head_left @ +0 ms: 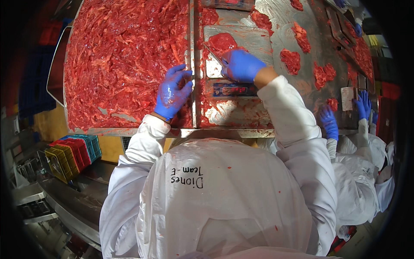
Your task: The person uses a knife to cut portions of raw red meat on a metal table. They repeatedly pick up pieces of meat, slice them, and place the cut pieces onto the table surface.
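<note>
My right hand (pixel 243 65), in a blue glove, is closed around a thin, straight metal tool (pixel 213 53), whose handle is hidden in the fist. The tool points to the far left, its end beside a piece of red meat (pixel 222 42) on the metal plate of a scale (pixel 261 46). Fingers apart and with nothing in it, my blood-smeared left hand (pixel 172 94), also gloved in blue, is by the metal divider (pixel 195 82). Left of that divider, a wide mass of raw meat strips (pixel 125 60) spreads under and beyond the hand.
Several meat pieces (pixel 290 61) lie scattered over the steel table (pixel 280 17) to the right. Co-workers' gloved hands (pixel 329 122) are at its right end, near a pale block (pixel 347 98). Coloured crates (pixel 77 153) stand at the lower left. The table's front edge (pixel 246 133) runs before me.
</note>
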### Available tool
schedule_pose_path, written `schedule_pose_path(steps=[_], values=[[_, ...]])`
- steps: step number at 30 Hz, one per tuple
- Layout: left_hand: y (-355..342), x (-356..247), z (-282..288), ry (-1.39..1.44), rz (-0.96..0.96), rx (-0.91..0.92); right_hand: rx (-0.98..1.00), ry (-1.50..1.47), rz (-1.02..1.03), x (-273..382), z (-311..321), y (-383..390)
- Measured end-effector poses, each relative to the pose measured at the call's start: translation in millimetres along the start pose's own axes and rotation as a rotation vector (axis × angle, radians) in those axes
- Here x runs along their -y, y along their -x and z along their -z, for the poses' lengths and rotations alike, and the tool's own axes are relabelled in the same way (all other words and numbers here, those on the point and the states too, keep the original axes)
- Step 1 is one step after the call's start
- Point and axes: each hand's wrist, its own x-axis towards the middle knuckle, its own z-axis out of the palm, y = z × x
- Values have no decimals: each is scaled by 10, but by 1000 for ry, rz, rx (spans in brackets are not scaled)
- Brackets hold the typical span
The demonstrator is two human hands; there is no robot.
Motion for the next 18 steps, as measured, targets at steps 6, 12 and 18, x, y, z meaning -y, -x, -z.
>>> schedule_pose_path(steps=[6,12,18], values=[[86,704,67,81,239,18,274,1,231,-50,-811,462],[-345,542,339,-383,-49,-14,-220,-1073,85,-829,-747,1185],[-1174,-240,-546,-776,-259,242,-909,-1491,-78,-1389,-916,1280]])
